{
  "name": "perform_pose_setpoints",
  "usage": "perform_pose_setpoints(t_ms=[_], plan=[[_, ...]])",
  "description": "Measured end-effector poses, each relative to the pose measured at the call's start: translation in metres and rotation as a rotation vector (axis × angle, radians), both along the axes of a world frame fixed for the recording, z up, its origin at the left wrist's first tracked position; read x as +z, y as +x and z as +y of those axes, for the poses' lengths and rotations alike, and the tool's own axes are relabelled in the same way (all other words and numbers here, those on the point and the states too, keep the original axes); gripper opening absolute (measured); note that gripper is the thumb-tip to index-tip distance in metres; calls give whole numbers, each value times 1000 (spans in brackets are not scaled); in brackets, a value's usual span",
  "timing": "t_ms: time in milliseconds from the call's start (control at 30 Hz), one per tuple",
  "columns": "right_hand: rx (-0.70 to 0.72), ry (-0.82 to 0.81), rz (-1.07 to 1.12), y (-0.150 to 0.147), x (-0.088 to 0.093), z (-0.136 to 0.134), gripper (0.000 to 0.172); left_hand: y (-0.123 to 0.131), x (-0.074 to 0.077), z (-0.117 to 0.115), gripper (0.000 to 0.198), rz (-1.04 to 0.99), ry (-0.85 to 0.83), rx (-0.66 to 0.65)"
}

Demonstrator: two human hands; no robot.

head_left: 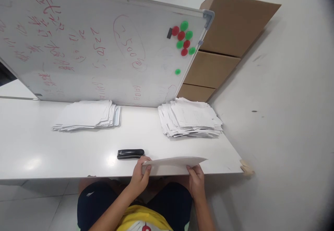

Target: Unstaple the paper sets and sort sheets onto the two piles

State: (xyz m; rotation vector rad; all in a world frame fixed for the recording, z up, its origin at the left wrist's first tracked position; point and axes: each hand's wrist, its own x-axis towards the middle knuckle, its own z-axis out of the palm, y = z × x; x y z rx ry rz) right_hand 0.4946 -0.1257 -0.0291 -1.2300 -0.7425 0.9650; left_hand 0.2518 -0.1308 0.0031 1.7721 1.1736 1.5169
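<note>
Between my two hands a white paper sheet point(172, 162) is held up near the table's front edge, tilted so that it shows as a narrow strip. Whether it is one sheet or more, I cannot tell. My left hand point(141, 175) pinches its left end, thumb on the near side. At the right end, my right hand point(195, 178) grips it the same way, thumb on top. A black stapler point(130, 153) lies on the table just beyond my left hand, apart from the paper.
On the white table point(78, 154) a paper stack point(86, 114) lies at the left and a messier paper pile point(193, 118) at the right. Behind stands a whiteboard point(151, 50) with red writing and round magnets. Cardboard boxes point(221, 25) rise beside the right wall point(287, 119).
</note>
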Motion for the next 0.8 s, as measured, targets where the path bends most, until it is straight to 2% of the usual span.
perform_pose_setpoints(t_ms=[300, 400, 500, 567, 667, 733, 800], plan=[[0, -9, 5, -3, -1, 0, 23, 3, 5, 1, 12, -15, 8, -20], [31, -31, -18, -4, 10, -5, 27, 0, 7, -2, 12, 3, 26, -28], [70, -102, -82, 1, 30, -11, 35, -16, 20, -1, 18, 103, 81, -19], [127, -169, -114, 6, 44, -13, 39, -33, 33, 5, 23, 223, 87, -16], [247, -267, -112, 10, 57, -14, 47, -59, 51, 21, 28, 575, 32, -22], [306, -306, -105, 9, 59, -14, 49, -70, 55, 31, 38, 831, 10, -20], [346, -316, -124, 7, 58, -13, 49, -76, 52, 38, 40, 990, 12, -22]])
